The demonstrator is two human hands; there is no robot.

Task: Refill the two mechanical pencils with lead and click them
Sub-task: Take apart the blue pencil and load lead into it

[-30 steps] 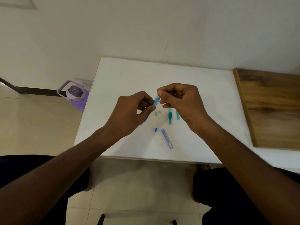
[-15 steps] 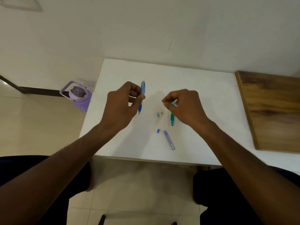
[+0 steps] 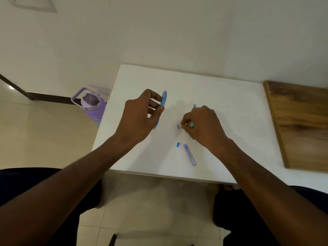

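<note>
Purple water bottle [image 3: 92, 107] on floor, wooden board [image 3: 301, 125] right

Hands now apart, no longer joined at blue pencil [image 3: 163, 101]. Left hand [image 3: 140, 116] alone grips it, raised upright to the left. Right hand [image 3: 202, 123] lowered to table [image 3: 230, 107], fingertips pinching at a small piece beside small blue cap [image 3: 178, 126].

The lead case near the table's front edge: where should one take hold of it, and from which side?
Probably pinch the lead case across its narrow width near the middle, coming from above. It lies flat on the table, long and thin, apart from the small blue cap beside it. Both long sides are free, so fingertips fit there.
</note>
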